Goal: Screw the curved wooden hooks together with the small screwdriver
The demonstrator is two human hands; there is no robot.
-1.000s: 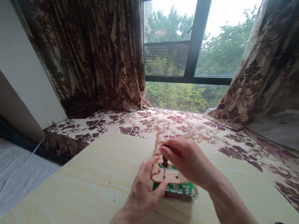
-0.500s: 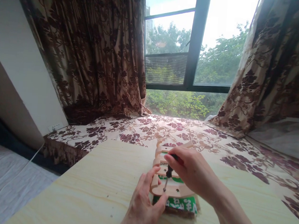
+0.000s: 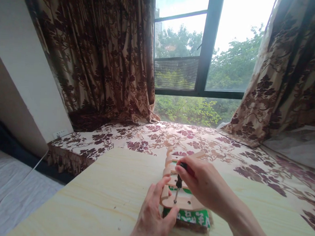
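Note:
My right hand [image 3: 200, 178] is closed around the black handle of a screwdriver [image 3: 179, 182], its shaft pointing down. The tip meets a small screw [image 3: 175, 202] at the left end of the nearest slat of a pale wooden frame [image 3: 182, 203]. My left hand [image 3: 155, 211] grips that slat's left corner, thumb at the front edge and fingers along the side rail. Under the frame lies a green and white printed block or box [image 3: 191, 218]. A dark hole shows in the slat to the right of the screw.
A pale wood-grain tabletop [image 3: 90, 199] carries the work, with a few tiny dark specks on it. Beyond it is a ledge covered in floral cloth [image 3: 143, 135], below a window [image 3: 202, 78] between patterned curtains [image 3: 110, 59]. A bed sheet [image 3: 16, 188] lies at lower left.
The whole view has shifted slightly, so hands and frame sit a little further right. Both hands keep their hold, and the screwdriver stays on the screw.

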